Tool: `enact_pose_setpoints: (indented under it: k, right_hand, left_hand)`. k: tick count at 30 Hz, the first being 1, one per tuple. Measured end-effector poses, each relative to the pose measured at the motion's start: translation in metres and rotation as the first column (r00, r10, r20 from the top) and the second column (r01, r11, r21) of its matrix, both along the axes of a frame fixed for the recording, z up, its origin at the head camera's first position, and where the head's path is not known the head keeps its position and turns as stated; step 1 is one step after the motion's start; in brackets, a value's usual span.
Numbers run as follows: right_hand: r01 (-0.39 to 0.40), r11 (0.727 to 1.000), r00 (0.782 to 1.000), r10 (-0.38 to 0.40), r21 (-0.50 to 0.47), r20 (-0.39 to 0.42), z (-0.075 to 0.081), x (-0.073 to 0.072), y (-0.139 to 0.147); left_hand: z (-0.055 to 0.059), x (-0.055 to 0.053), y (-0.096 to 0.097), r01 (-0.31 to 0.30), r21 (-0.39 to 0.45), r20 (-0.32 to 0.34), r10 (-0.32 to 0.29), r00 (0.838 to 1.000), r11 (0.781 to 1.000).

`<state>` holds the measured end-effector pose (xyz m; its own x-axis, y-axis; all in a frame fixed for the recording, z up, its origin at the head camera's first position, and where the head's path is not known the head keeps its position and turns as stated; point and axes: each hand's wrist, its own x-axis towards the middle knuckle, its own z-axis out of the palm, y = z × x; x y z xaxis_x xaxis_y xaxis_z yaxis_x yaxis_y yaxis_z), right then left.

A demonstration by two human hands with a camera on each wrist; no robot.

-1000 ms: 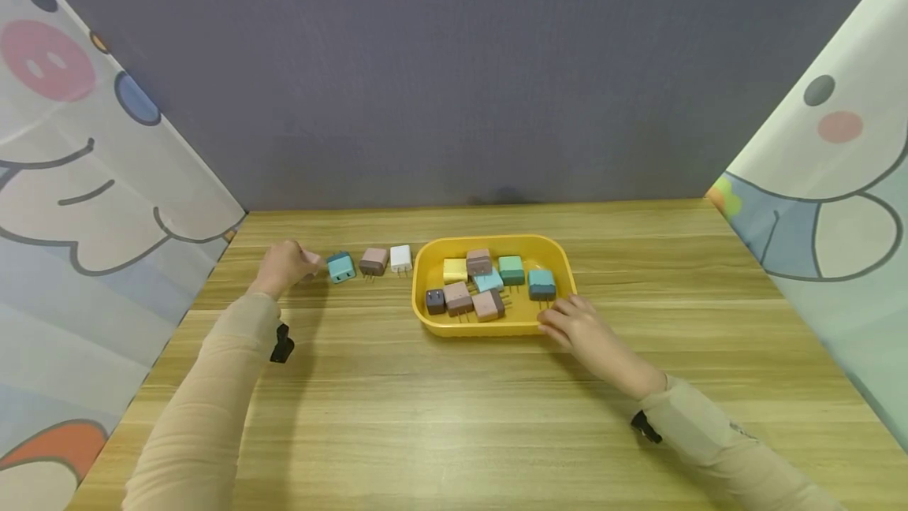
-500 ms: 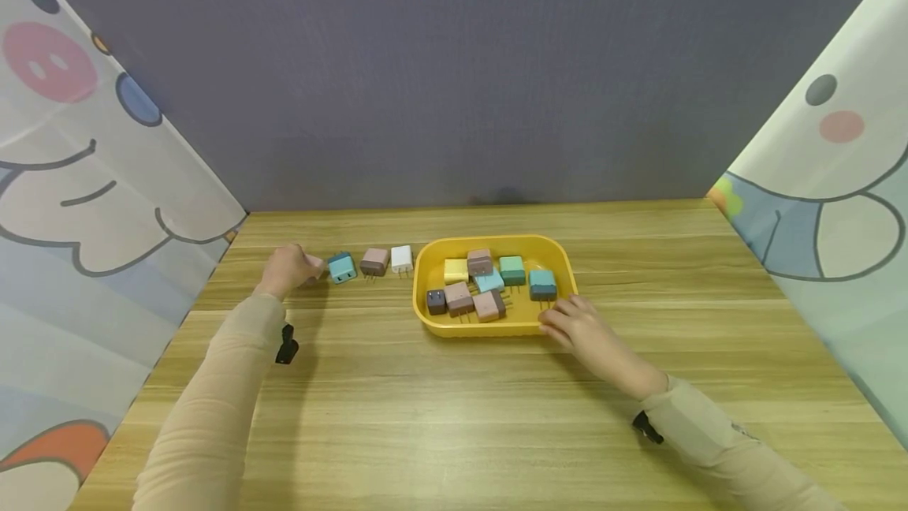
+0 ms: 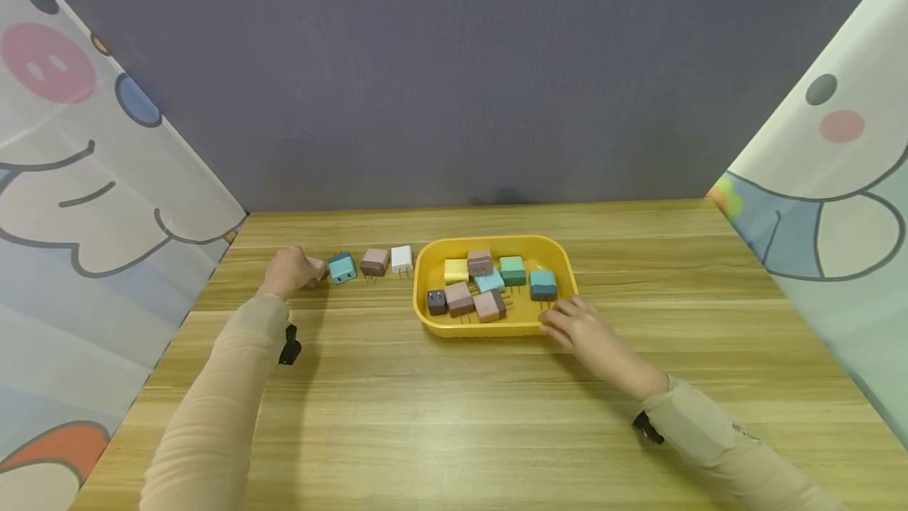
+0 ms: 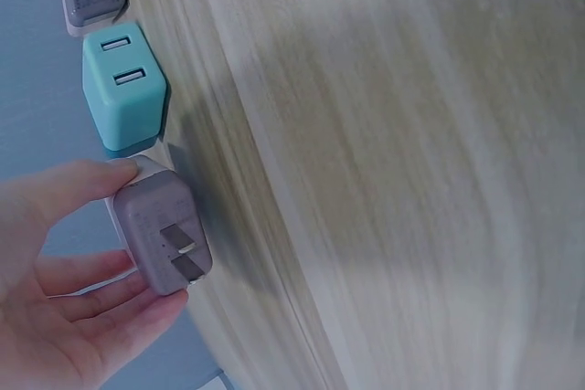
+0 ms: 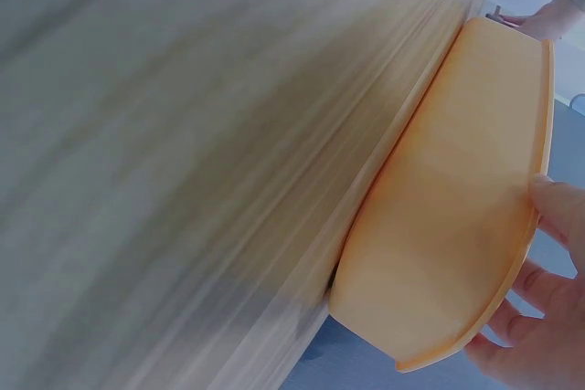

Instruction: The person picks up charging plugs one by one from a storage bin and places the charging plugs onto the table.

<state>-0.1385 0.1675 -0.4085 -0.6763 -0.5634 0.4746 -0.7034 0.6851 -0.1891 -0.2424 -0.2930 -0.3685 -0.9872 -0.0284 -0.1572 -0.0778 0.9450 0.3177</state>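
In the head view, my left hand [image 3: 285, 270] is at the left of the row of charger plugs. Thumb and fingers pinch a pink-and-brown charger plug [image 4: 164, 230]; its two flat prongs show in the left wrist view. Right beside it lies a blue charger plug [image 3: 342, 267] with two USB ports. A pink-and-brown charger plug [image 3: 374, 262] and a white one [image 3: 401, 259] continue the row toward the yellow basket [image 3: 489, 330]. My right hand [image 3: 583, 334] grips the basket's rim at the front right corner, thumb at the near wall.
Inside the basket lie several charger plugs, among them a yellow one [image 3: 455, 270], a green one [image 3: 511, 270], a blue one [image 3: 542, 284] and a black one [image 3: 436, 302]. A grey panel [image 3: 482, 85] stands along the table's back edge, with printed cloths [image 3: 106, 124] at the sides.
My left hand has shifted slightly right and lowered the pinched plug beside the blue one. The right hand has stayed at the basket's corner.
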Motion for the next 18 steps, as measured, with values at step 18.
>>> enact_pose_setpoints:
  k: [18]
  right_hand:
    - [-0.004, 1.0, 1.0, 0.004, -0.002, -0.003, 0.0, -0.001, 0.0]
  left_hand:
    - [-0.014, -0.002, -0.007, -0.054, -0.016, -0.015, 0.053, 0.998, 0.998]
